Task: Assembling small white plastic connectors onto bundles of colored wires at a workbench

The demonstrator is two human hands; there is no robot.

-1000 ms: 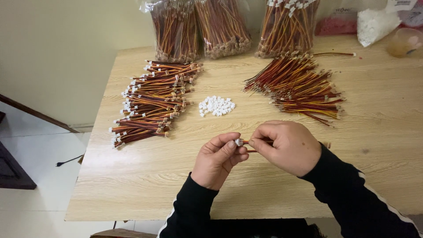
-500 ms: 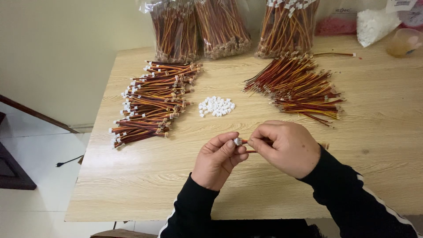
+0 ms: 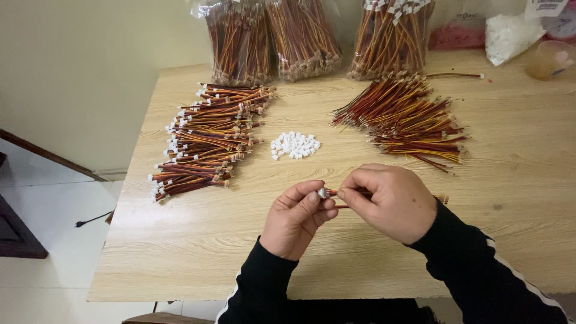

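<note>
On the wooden desk (image 3: 180,252), the right hand (image 3: 393,201) pinches a thin wire lead (image 3: 345,206) (mostly hidden), while the left hand (image 3: 295,219) closes its fingertip grip on the small white connector (image 3: 323,192) near centre.

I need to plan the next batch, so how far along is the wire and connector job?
Done, it seems: the left wire pile carries white connectors on its ends. In hand: the left hand pinches a small white connector while the right hand feeds a wire into it. Left: the right wire pile mostly shows bare ends, loose connectors wait mid-table, and three bagged bundles stand behind.
</note>
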